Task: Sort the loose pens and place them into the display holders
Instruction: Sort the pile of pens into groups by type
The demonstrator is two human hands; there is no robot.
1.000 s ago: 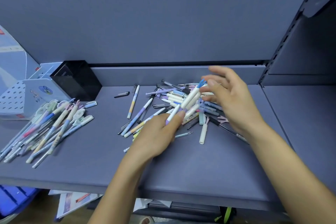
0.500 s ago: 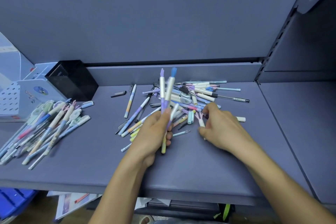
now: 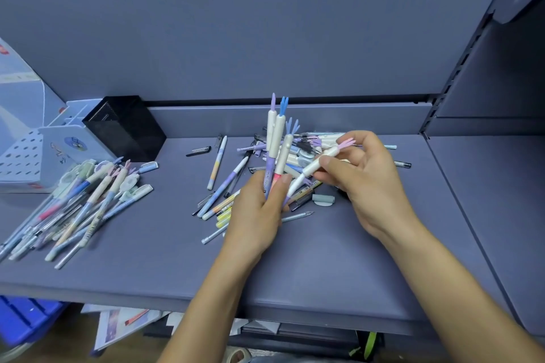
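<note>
Left hand (image 3: 259, 215) curls its fingers round three upright pens (image 3: 275, 153), slim white barrels with pastel tufts, above the loose pile (image 3: 224, 186) on the shelf (image 3: 147, 259). Right hand (image 3: 362, 183) fingers pinch a pink-tufted pen (image 3: 321, 160). Left of the pile: another heap (image 3: 88, 200) and a black mesh holder (image 3: 126, 127).

here's the left hand (image 3: 256, 215), bare, and the right hand (image 3: 368, 183), bare as well. the left forearm (image 3: 206, 303) and the right forearm (image 3: 457, 289) are uncovered all the way to the bottom edge of the view, so any sleeve lies out of sight. wrists bare too. nails look short and plain: see the left thumb (image 3: 284, 179) and the right thumb (image 3: 324, 160).
</note>
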